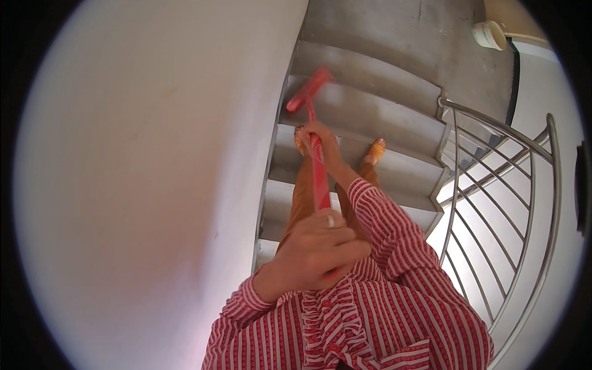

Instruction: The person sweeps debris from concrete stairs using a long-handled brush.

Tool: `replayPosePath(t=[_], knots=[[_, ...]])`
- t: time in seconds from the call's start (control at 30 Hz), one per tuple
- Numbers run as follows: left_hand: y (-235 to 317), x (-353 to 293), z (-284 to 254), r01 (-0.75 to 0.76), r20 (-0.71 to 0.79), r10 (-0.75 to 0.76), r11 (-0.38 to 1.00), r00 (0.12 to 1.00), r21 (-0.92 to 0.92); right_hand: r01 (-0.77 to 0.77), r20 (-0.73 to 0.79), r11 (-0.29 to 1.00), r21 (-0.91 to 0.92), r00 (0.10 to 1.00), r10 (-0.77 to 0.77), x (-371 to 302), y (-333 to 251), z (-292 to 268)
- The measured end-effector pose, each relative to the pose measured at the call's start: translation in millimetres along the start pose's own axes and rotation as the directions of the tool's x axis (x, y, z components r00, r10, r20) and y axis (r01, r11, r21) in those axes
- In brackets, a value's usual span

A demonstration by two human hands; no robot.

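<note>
A red long-handled tool (319, 176) with a T-shaped head points away from me down the stairs. Its head is smeared by motion, so I cannot tell whether it has bristles or a blade. My left hand (317, 250), with a ring on one finger, is wrapped round the near end of the handle, close to my body. Farther along, my right hand (322, 140) is closed round the handle just short of the head. The head is over the grey steps (364, 102) beside the wall; whether it touches them cannot be made out.
A pale wall (142, 154) runs along the left. Metal railings (553, 185) curve along the right side of the stairs. A white bucket (490, 35) is at the far right on the grey landing (394, 28). My feet in orange shoes (376, 150) stand on the steps.
</note>
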State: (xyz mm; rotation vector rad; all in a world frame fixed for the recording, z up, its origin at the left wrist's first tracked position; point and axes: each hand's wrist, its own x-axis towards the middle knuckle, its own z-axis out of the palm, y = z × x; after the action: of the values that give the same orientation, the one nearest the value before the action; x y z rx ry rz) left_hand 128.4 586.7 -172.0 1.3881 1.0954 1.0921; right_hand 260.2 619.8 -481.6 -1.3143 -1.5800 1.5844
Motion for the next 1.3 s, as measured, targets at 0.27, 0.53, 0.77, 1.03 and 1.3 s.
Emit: replayPosePath(t=[0.27,0.53,0.77,1.03,1.3], knots=[[11,-7,7,-0.095,0.059,0.094,0.995,0.994,0.012,-0.04,-0.127,0.999,0.017,0.991,0.042,18,-58,-8],[1,16,16,-0.048,0.032,0.046,0.996,0.998,0.074,-0.001,0.021,0.996,0.089,1.0,0.0,-7,2,-19],[-1,12,33,-0.151,0.109,0.146,0.988,0.983,0.042,0.044,-0.2,0.986,-0.158,0.977,-0.076,33,-11,-30],[-3,27,-4,-0.014,0.029,0.015,0.999,0.999,-0.042,-0.083,-0.032,0.986,-0.148,0.996,0.079,-8,-27,-19],[-3,15,32,-0.126,0.137,0.123,0.992,0.983,0.013,-0.002,-0.28,0.99,-0.138,0.959,-0.037,27,-13,-25]])
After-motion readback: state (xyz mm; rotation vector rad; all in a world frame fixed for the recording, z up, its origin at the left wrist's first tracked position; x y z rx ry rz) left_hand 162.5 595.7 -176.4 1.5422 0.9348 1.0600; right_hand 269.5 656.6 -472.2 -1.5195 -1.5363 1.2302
